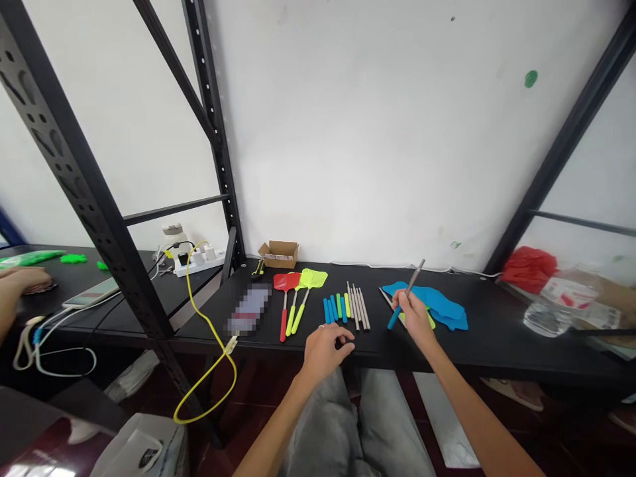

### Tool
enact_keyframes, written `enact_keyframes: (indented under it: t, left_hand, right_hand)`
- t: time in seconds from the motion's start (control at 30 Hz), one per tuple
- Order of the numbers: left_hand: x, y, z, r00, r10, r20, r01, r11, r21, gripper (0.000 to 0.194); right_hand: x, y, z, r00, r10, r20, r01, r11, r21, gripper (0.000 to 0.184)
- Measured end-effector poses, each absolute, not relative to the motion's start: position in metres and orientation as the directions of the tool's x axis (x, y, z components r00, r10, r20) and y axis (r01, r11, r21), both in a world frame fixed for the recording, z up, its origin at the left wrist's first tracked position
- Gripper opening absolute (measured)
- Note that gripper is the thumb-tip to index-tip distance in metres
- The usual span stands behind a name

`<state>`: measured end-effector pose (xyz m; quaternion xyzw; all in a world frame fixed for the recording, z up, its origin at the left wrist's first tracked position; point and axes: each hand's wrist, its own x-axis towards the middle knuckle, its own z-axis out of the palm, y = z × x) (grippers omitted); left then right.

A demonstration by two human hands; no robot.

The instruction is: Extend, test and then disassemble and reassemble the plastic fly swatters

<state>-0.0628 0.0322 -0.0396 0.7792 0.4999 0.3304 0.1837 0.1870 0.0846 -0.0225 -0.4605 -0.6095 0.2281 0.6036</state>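
Observation:
My right hand [415,315] grips a fly swatter handle [395,319], a thin metal rod with a blue grip at its lower end, tilted above the table. Beneath and behind that hand lie blue swatter heads [442,306], with a yellow-green piece partly hidden by the hand. My left hand [325,348] hovers at the table's front edge, fingers loosely curled and thumb apart, with nothing in it. Just beyond it are several coloured grips [336,309] in blue, green and yellow, beside several metal rods [358,307]. Whole fly swatters, one red [285,305] and two yellow-green [307,298], lie further left.
A blurred-out phone [250,308] with a yellow cable [201,318] lies left, near a small cardboard box [279,254]. Black shelf posts [94,172] frame the table. At right are a plastic bottle [559,301] and a red bag [529,269]. Another person's hand [24,279] rests far left.

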Motion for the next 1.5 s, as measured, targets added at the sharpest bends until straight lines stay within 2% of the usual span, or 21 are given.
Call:
enact_keyframes:
  t: [0.17, 0.4, 0.57, 0.8, 1.03, 1.27, 1.5]
  left_hand:
    - [-0.065, 0.031, -0.041, 0.283, 0.894, 0.347, 0.613, -0.447, 0.652, 0.014]
    - [-0.065, 0.034, -0.042, 0.286, 0.894, 0.344, 0.587, -0.447, 0.675, 0.016]
    - [-0.064, 0.036, -0.044, 0.287, 0.899, 0.331, 0.602, -0.438, 0.667, 0.017]
    - [-0.061, 0.036, -0.038, 0.279, 0.907, 0.314, 0.64, -0.42, 0.644, 0.018]
    - [-0.056, 0.04, -0.039, 0.264, 0.911, 0.318, 0.695, -0.408, 0.591, 0.019]
    - [-0.055, 0.04, -0.046, 0.279, 0.9, 0.336, 0.688, -0.432, 0.584, 0.019]
    - [-0.059, 0.036, -0.048, 0.297, 0.869, 0.396, 0.683, -0.483, 0.547, 0.018]
  right_hand:
    - [0.171, 0.081, -0.032, 0.082, 0.863, 0.498, 0.271, 0.461, -0.845, 0.038]
    - [0.156, 0.079, -0.027, 0.159, 0.878, 0.452, 0.071, 0.447, -0.892, 0.028]
    - [0.156, 0.087, 0.002, 0.214, 0.834, 0.509, 0.012, 0.519, -0.855, 0.021]
    - [0.159, 0.092, 0.032, 0.243, 0.834, 0.496, -0.043, 0.52, -0.853, 0.03]
    - [0.159, 0.098, 0.031, 0.205, 0.891, 0.405, -0.07, 0.426, -0.902, 0.045]
    - [0.156, 0.102, 0.018, 0.247, 0.861, 0.445, -0.021, 0.464, -0.886, 0.046]
    - [0.146, 0.094, 0.044, 0.223, 0.851, 0.476, -0.051, 0.498, -0.866, 0.047]
